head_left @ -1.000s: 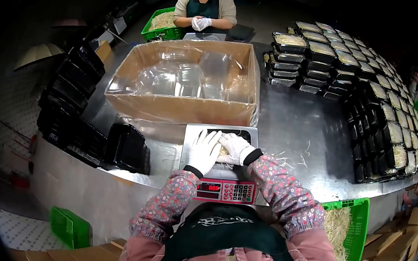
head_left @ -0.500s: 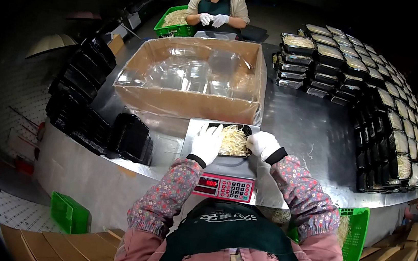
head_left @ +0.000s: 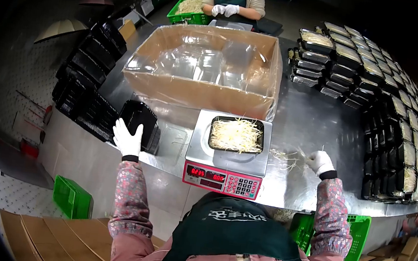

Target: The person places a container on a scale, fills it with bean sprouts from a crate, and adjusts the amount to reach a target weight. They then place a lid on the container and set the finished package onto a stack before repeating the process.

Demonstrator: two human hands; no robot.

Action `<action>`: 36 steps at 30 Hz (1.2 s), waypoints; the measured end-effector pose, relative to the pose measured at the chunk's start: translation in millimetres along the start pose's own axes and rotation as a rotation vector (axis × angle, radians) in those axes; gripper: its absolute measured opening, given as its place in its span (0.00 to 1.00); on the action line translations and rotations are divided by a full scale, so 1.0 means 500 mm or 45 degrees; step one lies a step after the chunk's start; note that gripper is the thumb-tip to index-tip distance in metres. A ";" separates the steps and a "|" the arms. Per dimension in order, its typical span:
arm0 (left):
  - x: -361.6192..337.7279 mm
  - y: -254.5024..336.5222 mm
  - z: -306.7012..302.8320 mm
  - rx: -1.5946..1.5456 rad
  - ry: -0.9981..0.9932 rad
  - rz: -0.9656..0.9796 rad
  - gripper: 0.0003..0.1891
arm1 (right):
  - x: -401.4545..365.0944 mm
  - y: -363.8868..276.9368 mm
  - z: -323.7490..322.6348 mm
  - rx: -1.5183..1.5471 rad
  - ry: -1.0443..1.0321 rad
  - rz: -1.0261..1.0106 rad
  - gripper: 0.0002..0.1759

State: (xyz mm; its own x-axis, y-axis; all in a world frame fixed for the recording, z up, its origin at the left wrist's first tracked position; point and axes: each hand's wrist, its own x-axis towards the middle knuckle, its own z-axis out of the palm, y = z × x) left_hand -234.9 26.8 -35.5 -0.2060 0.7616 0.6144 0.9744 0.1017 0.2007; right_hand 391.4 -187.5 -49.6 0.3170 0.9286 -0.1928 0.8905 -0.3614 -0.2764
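A black plastic tray point(head_left: 211, 140) heaped with bean sprouts point(head_left: 237, 134) rests on the metal pan of a digital scale point(head_left: 197, 150), whose red display is lit. My left hand point(head_left: 127, 138), in a white glove, is open with fingers spread at the near side of a stack of black trays point(head_left: 141, 117). Off to the right of the scale, my gloved right hand point(head_left: 320, 163) has its fingers pinched together over the metal table, with thin sprout strands at the fingertips. Some loose sprouts point(head_left: 284, 159) lie between that hand and the scale.
A plastic-lined cardboard box point(head_left: 197, 94) stands behind the scale. Filled, wrapped trays point(head_left: 349, 56) are piled along the right side. More black trays point(head_left: 80, 64) line the left. Across the table is a co-worker point(head_left: 234, 2) in white gloves, beside a green crate point(head_left: 173, 15) of sprouts.
Both hands have left the tray on the scale: the left went to the black tray stack, the right to the table on the right. The scale's display changed from zero. The view shifted slightly.
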 end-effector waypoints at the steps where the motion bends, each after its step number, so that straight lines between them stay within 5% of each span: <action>1: 0.004 -0.033 0.004 -0.024 -0.343 -0.056 0.29 | 0.001 0.011 0.001 0.007 0.082 -0.058 0.11; 2: 0.004 -0.063 0.010 -0.047 -0.686 -0.118 0.25 | 0.003 0.020 0.004 0.019 0.161 -0.118 0.11; 12: 0.010 -0.071 -0.016 -0.131 -0.149 -0.180 0.10 | 0.006 -0.129 -0.163 0.520 0.336 -0.259 0.08; 14: 0.023 -0.004 -0.070 -0.448 0.125 0.085 0.08 | 0.002 -0.151 -0.193 0.772 0.334 -0.314 0.07; 17: 0.034 0.175 -0.164 -0.710 0.120 0.652 0.10 | -0.058 -0.293 -0.303 0.943 0.510 -0.607 0.06; 20: 0.001 0.343 -0.210 -1.047 -0.152 1.085 0.13 | -0.090 -0.392 -0.354 0.864 0.738 -0.967 0.10; 22: -0.028 0.418 -0.228 -1.049 -0.352 1.277 0.13 | -0.060 -0.415 -0.327 0.855 0.660 -1.171 0.09; 26: -0.056 0.480 -0.230 -1.245 -0.347 1.266 0.13 | -0.031 -0.398 -0.254 0.626 0.451 -0.978 0.09; 36: 0.000 0.334 -0.154 -1.072 -0.117 0.435 0.11 | 0.019 -0.445 -0.238 0.876 0.368 -1.015 0.07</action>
State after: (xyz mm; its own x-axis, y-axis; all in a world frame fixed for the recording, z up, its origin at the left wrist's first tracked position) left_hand -79.2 -5.5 57.0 0.1251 0.7161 0.6867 0.5858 -0.6120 0.5314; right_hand 235.1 -88.2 122.1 -0.1257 0.8689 0.4787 0.5292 0.4668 -0.7085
